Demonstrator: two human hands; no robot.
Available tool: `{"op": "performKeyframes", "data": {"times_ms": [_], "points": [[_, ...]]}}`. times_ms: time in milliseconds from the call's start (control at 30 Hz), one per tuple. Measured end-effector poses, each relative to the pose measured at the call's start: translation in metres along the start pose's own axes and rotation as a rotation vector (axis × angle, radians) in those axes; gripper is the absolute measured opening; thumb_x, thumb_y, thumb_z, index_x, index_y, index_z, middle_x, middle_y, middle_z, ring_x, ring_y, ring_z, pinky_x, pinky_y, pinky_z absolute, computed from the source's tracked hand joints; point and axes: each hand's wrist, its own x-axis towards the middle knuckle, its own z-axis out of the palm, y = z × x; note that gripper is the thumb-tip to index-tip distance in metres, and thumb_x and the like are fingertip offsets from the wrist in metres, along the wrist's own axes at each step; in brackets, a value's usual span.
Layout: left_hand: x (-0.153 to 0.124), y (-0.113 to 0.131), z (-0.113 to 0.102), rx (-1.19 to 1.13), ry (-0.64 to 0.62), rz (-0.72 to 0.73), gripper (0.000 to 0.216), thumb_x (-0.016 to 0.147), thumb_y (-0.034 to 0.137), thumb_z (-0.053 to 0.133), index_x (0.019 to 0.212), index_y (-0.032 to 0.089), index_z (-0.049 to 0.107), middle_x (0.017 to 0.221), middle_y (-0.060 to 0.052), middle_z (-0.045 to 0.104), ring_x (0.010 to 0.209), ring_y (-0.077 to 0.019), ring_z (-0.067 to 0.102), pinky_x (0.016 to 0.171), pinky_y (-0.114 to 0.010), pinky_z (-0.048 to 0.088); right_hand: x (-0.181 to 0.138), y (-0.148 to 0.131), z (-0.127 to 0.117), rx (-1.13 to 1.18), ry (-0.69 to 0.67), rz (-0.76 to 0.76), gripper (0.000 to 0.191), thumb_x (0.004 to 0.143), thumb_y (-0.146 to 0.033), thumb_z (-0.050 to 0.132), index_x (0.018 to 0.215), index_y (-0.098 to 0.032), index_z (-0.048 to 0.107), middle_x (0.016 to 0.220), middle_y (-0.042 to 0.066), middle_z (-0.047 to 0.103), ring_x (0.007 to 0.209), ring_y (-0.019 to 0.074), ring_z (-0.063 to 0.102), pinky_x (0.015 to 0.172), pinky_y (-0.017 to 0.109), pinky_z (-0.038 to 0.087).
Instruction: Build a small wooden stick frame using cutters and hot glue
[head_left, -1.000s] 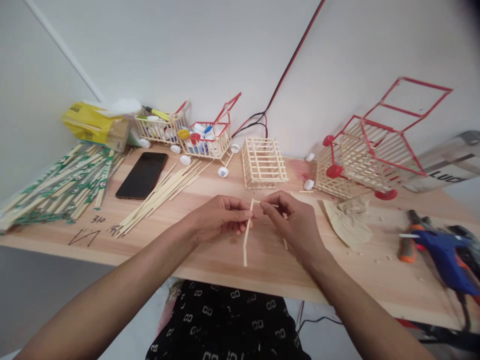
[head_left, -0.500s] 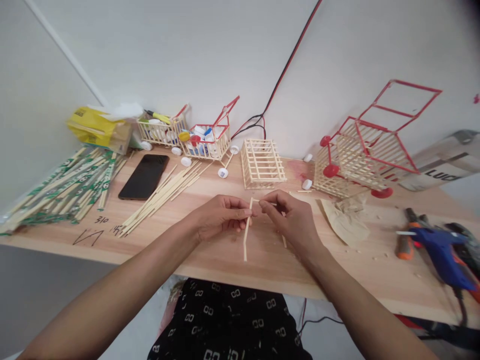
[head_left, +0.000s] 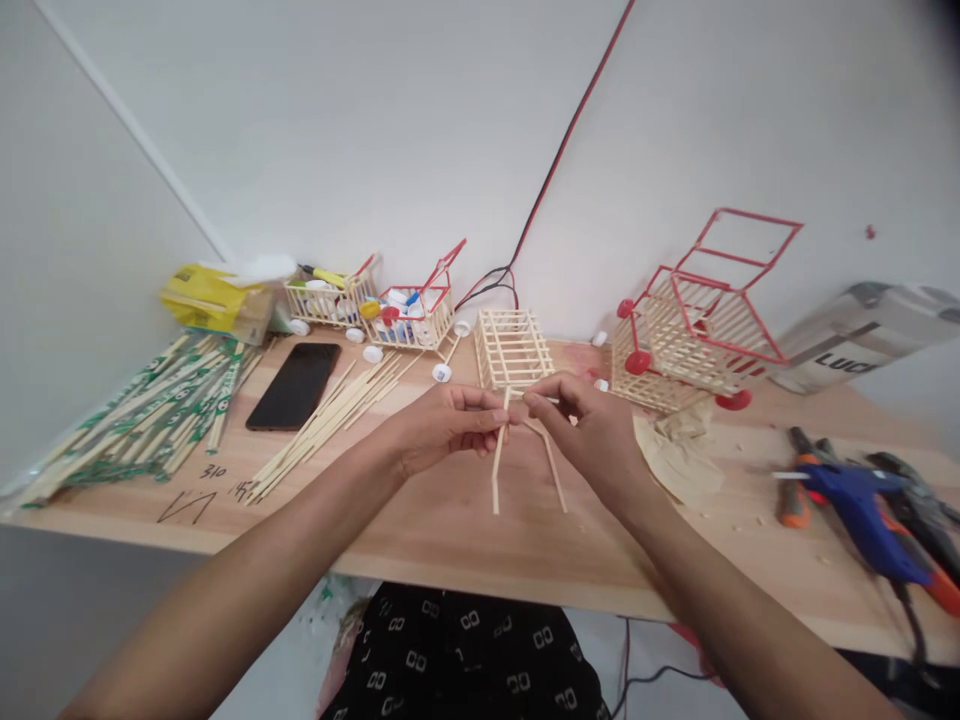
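A pale bent wooden stick is pinched near its upper end by the thumb and fingers of my left hand. My right hand pinches a short crosspiece stick that meets the top of the bent one; whether they are joined I cannot tell. Below the right fingers lies a second bent stick, its upper part close to them. Just beyond both hands stands a slatted stick basket.
Loose sticks, a phone and wrapped chopsticks lie left. Two small filled stick carts stand behind. At right are a larger red-trimmed cart, crumpled paper and a blue glue gun.
The view has tilted up and shifted slightly right. The second bent stick shows more fully below my right hand. Both hands keep their pinch.
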Motion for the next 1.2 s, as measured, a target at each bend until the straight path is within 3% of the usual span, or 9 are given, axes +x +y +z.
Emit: {"op": "performKeyframes", "data": {"times_ms": [200, 500, 733, 1000, 1200], "points": [[0.015, 0.018, 0.002, 0.030, -0.002, 0.068, 0.030, 0.065, 0.030, 0.081, 0.082, 0.009, 0.070, 0.067, -0.002, 0.063, 0.056, -0.0056, 0.055, 0.055, -0.018, 0.042, 0.023, -0.002, -0.010, -0.033, 0.064, -0.103, 0.011, 0.085, -0.021, 0.058, 0.076, -0.018, 0.063, 0.070, 0.000, 0.063, 0.061, 0.0114, 0.051, 0.056, 0.023, 0.037], [0.016, -0.003, -0.011, 0.057, 0.054, 0.041, 0.031, 0.067, 0.034, 0.079, 0.083, 0.009, 0.070, 0.065, -0.001, 0.061, 0.055, -0.0056, 0.054, 0.054, -0.018, 0.041, 0.014, 0.013, 0.009, 0.009, -0.013, -0.012, 0.013, 0.087, -0.026, 0.058, 0.077, -0.018, 0.063, 0.068, -0.001, 0.062, 0.057, 0.0104, 0.049, 0.055, 0.024, 0.035], [0.013, -0.005, -0.003, 0.055, -0.010, -0.008, 0.025, 0.072, 0.030, 0.075, 0.084, 0.009, 0.071, 0.067, -0.002, 0.062, 0.055, -0.0057, 0.054, 0.054, -0.017, 0.042, 0.008, 0.016, 0.012, 0.052, -0.084, 0.016, 0.013, 0.087, -0.025, 0.058, 0.078, -0.019, 0.064, 0.066, -0.002, 0.062, 0.057, 0.0102, 0.050, 0.056, 0.023, 0.036], [0.011, -0.003, -0.008, 0.030, 0.044, 0.001, 0.022, 0.075, 0.029, 0.074, 0.086, 0.010, 0.071, 0.069, -0.002, 0.062, 0.056, -0.0048, 0.055, 0.056, -0.017, 0.042, 0.009, 0.016, 0.003, -0.009, 0.025, 0.067, 0.016, 0.088, -0.030, 0.057, 0.077, -0.019, 0.063, 0.069, 0.000, 0.064, 0.056, 0.0110, 0.050, 0.054, 0.024, 0.036], [0.012, -0.006, -0.007, 0.001, 0.025, -0.018, 0.023, 0.076, 0.029, 0.074, 0.089, 0.010, 0.071, 0.071, -0.002, 0.062, 0.056, -0.0043, 0.055, 0.057, -0.017, 0.042, 0.007, 0.011, 0.004, 0.019, 0.024, 0.031, 0.012, 0.087, -0.025, 0.059, 0.078, -0.019, 0.064, 0.069, -0.001, 0.064, 0.054, 0.0095, 0.047, 0.053, 0.023, 0.035]]}}
